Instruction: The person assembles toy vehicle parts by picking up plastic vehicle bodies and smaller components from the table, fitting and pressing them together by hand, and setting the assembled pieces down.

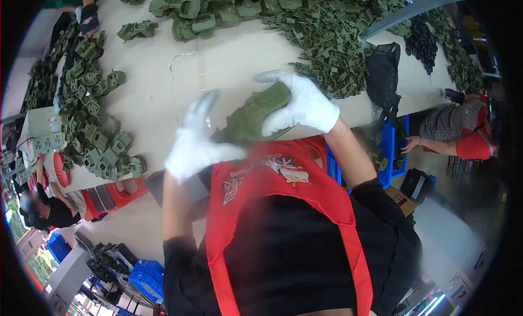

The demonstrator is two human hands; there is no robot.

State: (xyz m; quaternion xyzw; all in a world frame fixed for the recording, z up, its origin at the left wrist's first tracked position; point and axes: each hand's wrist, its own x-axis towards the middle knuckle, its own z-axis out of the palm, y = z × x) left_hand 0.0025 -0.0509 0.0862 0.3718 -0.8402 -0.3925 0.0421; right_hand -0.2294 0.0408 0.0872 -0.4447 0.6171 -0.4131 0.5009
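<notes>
My right hand (308,106), in a white glove, grips an olive-green plastic toy vehicle body (255,113) between thumb and fingers. The body is tilted, just above the table's near edge and in front of my red apron. My left hand (197,143), also gloved in white, is slightly blurred. Its fingers are spread and pointing up, with the thumb beside the lower end of the vehicle body. Whether that thumb touches it I cannot tell.
Piles of green vehicle bodies (90,125) lie on the pale table (147,76) at left and at the back. Small green parts (327,54) are heaped back right, near a black mesh bag (382,76). Blue crates (388,152) stand below at right. Other people work on both sides.
</notes>
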